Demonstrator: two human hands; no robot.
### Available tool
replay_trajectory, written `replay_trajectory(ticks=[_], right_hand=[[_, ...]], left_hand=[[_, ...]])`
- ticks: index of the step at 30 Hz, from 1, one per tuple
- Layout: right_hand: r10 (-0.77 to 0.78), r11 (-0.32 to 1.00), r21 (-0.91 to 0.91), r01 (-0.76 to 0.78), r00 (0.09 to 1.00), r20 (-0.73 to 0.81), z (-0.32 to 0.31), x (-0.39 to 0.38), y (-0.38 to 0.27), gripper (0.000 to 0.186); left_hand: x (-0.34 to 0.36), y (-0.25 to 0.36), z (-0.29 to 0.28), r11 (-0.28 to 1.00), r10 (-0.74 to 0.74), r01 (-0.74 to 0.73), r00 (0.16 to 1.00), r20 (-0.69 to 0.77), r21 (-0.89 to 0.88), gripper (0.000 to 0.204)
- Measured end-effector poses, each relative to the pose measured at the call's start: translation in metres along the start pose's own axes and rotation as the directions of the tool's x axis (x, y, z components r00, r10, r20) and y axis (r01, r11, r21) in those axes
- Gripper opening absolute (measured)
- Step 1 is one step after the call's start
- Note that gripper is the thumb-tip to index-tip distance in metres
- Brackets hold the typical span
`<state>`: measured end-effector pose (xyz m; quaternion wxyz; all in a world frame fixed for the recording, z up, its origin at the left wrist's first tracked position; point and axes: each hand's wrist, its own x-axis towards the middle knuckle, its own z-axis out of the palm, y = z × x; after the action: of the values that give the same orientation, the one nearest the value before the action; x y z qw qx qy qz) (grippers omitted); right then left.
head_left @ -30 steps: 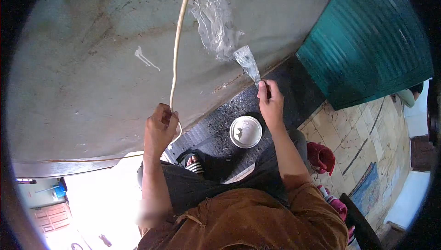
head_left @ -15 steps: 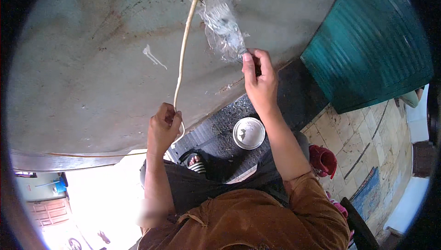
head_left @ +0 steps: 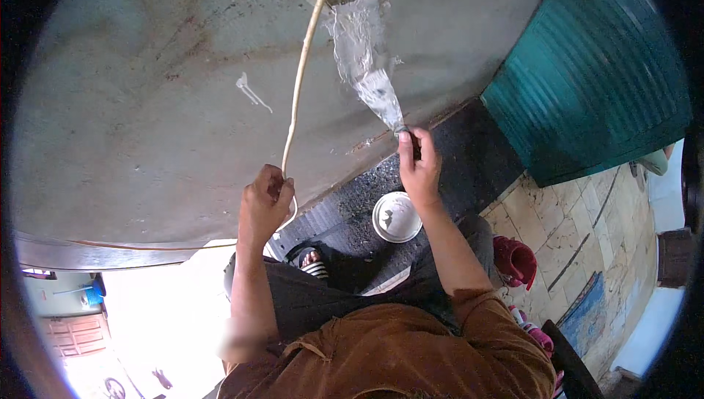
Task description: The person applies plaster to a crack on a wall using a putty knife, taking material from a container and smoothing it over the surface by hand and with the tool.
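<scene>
My right hand [head_left: 420,173] pinches the handle of a putty knife [head_left: 381,100], its wide blade smeared with white. The blade lies at the lower end of a wet white putty patch [head_left: 358,32] on the grey-green wall [head_left: 198,127]. Left of the patch, a cream-coloured cable [head_left: 302,76] runs down from the top edge. My left hand [head_left: 265,202] has its fingers closed round that cable near the wall's lower edge. A small two-pronged white smear [head_left: 253,92] marks the wall left of the cable.
A round white tub [head_left: 397,217] with white material in it stands on the dark speckled ledge below the wall. Green corrugated sheeting [head_left: 594,76] rises at the right. My sandalled foot [head_left: 313,264] is below my left hand. A red object [head_left: 515,261] lies on the tiled floor.
My right hand has drawn the putty knife down the wall towards me, exposing more of the white patch above the blade. My left hand keeps its hold on the cable.
</scene>
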<state>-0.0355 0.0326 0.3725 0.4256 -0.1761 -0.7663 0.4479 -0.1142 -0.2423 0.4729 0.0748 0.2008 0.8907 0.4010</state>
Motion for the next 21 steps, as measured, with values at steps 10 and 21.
replay_trajectory(ticks=[10,21], right_hand=[[-0.061,0.998,-0.03,0.061,0.998,0.027,0.009,0.016,-0.015,0.022],[0.004,0.982,0.187,-0.014,0.998,0.055,-0.01,0.052,-0.062,0.024]], left_hand=[[-0.002,0.002,0.002,0.998,-0.027,0.024,0.998,-0.051,-0.049,0.016],[-0.016,0.002,-0.016,0.998,0.006,-0.013,0.994,-0.108,-0.068,0.015]])
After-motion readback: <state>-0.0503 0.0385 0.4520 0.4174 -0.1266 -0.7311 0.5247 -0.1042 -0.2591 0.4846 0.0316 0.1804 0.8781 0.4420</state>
